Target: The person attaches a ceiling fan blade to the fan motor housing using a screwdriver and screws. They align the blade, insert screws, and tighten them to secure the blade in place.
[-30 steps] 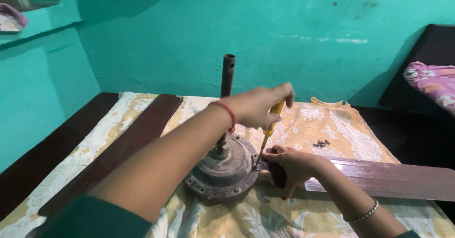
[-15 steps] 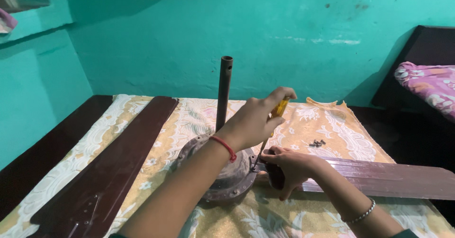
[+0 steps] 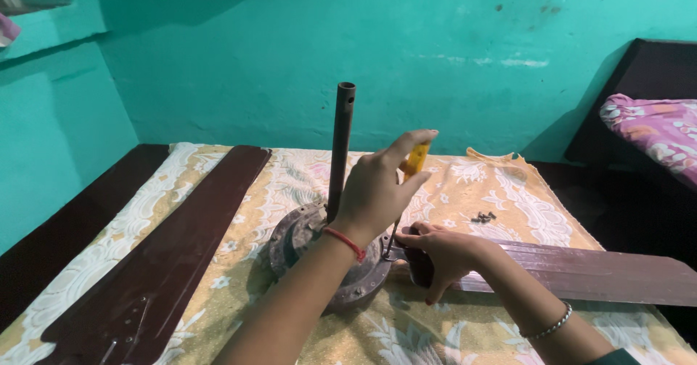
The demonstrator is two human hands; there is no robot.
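- the left hand (image 3: 377, 191) is closed around the yellow handle of a screwdriver (image 3: 414, 160), fingers wrapped and thumb on top, holding it nearly upright.
- the right hand (image 3: 443, 256) pinches with narrow fingers at the root of the dark brown fan blade (image 3: 581, 270), just where the screwdriver tip comes down; it holds the blade end against the motor.
- the tip itself is hidden between the fingers, so i cannot tell if it sits fully in a screw head.
- the fan motor (image 3: 334, 263), round and grey, lies on the flowered cloth (image 3: 465, 191) in the middle, partly behind the left wrist; its down rod (image 3: 340, 147) stands straight up just beside the left hand.
- to do this step well, i think the shaft should be kept in line with the screw, with pressure down while turning, because a tilted tip can slip and hurt the right fingers so near to it.
- the right hand should hold the blade still, so the holes remain matched.
- a second fan blade (image 3: 174, 249) lies loose at the left on the cloth.
- farther, some small screws (image 3: 483, 217) wait on the cloth beyond the right hand, well apart from the motor; better not to shake the cloth.
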